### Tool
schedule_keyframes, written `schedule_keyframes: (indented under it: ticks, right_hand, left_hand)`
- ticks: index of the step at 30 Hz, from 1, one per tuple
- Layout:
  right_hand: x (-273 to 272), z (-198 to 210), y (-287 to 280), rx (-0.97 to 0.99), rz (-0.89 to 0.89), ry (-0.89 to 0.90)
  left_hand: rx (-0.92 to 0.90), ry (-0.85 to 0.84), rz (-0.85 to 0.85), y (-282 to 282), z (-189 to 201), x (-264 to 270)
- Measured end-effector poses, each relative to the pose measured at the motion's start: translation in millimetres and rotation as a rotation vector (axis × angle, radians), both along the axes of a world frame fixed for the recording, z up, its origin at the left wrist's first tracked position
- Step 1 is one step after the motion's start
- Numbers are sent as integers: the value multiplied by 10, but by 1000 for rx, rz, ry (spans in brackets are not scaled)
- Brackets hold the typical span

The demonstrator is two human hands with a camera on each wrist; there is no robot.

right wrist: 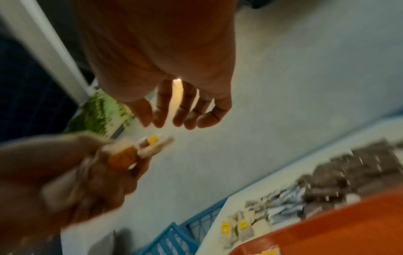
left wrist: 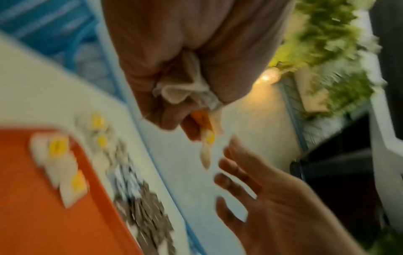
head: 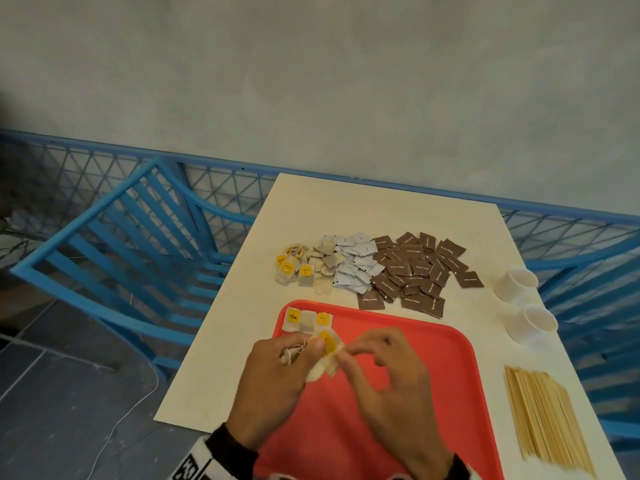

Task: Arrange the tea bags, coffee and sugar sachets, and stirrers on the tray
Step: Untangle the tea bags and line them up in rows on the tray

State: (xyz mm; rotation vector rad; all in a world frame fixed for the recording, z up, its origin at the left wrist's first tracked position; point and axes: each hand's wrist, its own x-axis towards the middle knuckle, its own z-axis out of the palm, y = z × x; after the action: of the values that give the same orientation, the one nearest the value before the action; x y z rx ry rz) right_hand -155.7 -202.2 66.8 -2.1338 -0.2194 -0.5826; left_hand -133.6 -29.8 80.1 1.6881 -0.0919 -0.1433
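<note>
A red tray (head: pixel 440 362) lies at the table's near edge, with three tea bags (head: pixel 308 320) in a row in its far left corner. Above that corner my left hand (head: pixel 311 348) grips a bunch of yellow-tagged tea bags (head: pixel 325 358); the left wrist view shows them crumpled in the left hand (left wrist: pixel 185 124). My right hand (head: pixel 360 348) hovers just right of the bunch, fingers loosely spread and holding nothing, as the right wrist view of the right hand (right wrist: pixel 179 117) confirms. Beyond the tray lie loose tea bags (head: pixel 304 265), pale sachets (head: pixel 356 265) and brown sachets (head: pixel 415 271). Wooden stirrers (head: pixel 543 417) lie right of the tray.
Two white paper cups (head: pixel 516 282) stand near the white table's (head: pixel 346 209) right edge. A blue slatted chair (head: pixel 138 254) stands left of the table. A blue mesh fence (head: pixel 225 185) runs behind, against a grey wall.
</note>
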Motion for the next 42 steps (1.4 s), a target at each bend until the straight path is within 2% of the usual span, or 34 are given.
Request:
schedule_keyframes:
  ticks: [3,5,7,10,12,14,17,20,22,25,29,32,36,42]
  right_hand:
    - [50,89,-101,126,101,313]
    - [65,99,-91,170,207,405]
    - [65,100,-60,242,207,388]
    - [43,99,-51,390,216,407]
    - [15,103,-62,377,246,429]
    - [1,112,-75,311,200,426]
    - [-4,133,-115,326,131,406]
    - [-15,103,-37,261,284,470]
    - [14,20,34,321,308,516]
    - [220,-325,81,344,211,630]
    - [652,-1040,288,165,65,880]
    - [952,-1290,573,167,-12,921]
    - [1204,-1375,813,202,-132,872]
    - [1268,-1511,961,252,-334,953]
  left_hand:
    - [319,-125,-139,155,73,67]
    - [426,-156,-187,176,110,64]
    - [388,-164,-154,171,121,53]
    - [218,-168,-74,144,115,33]
    - [149,-169,-9,113,117,25]
    - [141,-158,16,113,119,50]
    - [170,-140,-74,144,94,67]
    - [161,-96,-106,184,38,40]
    - [143,-53,-56,226,-50,19]
    - [202,37,63,383,-387,15]
    - [471,179,187,635,-1067,39]
    - [648,255,185,723,-1435,89]
    - [702,291,133,731,-1587,158]
    - [687,304,132,726,-1603,180]
